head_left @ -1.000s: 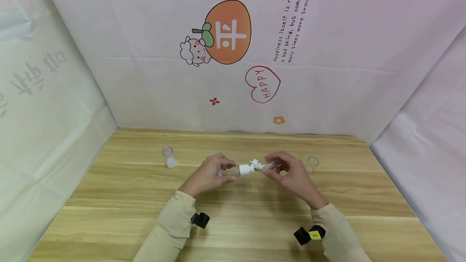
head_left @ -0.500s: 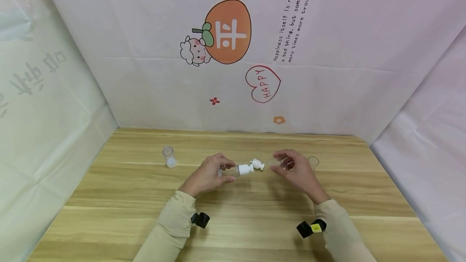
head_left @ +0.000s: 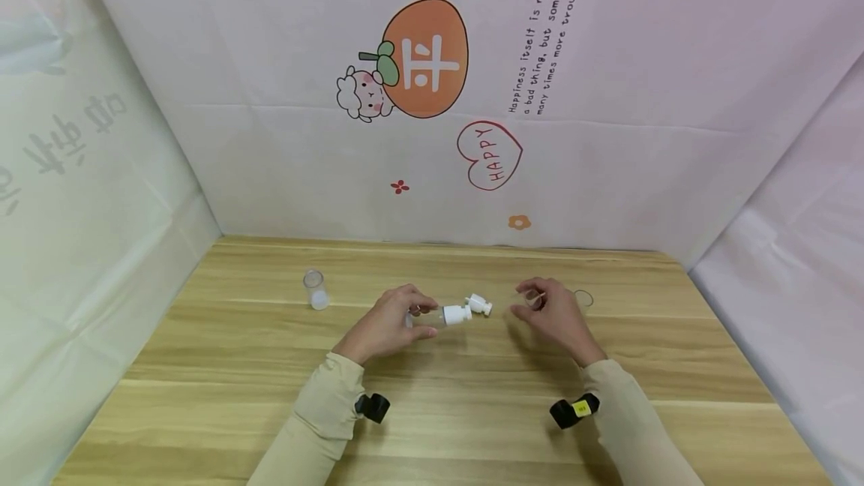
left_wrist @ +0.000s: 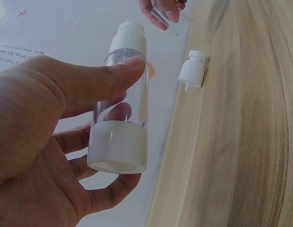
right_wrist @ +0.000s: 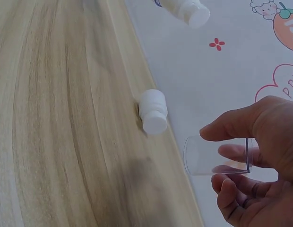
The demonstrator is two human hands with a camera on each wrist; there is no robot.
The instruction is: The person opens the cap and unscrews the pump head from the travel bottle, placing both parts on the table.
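Note:
My left hand (head_left: 388, 321) grips a clear airless pump bottle (left_wrist: 119, 109) between thumb and fingers. Its base and pump top are white; in the head view it lies sideways, top pointing right. Just past that top, a loose white pump head (head_left: 479, 304) lies on its side on the table, touched by neither hand. In the right wrist view, my right hand (right_wrist: 264, 151) holds a clear hollow cap (right_wrist: 201, 156) between thumb and fingers, apart from the pump head. The cap is faint in the head view.
On the wooden table (head_left: 432, 411), a clear container (head_left: 315, 289) with a whitish base stands at the left. A thin clear round rim (head_left: 583, 298) shows beyond my right hand. A printed cloth (head_left: 304, 171) rises along the back edge.
My right hand has drawn the clear cap to the right, away from the white pump head, which is left lying on the table. My left hand stays in place with the bottle.

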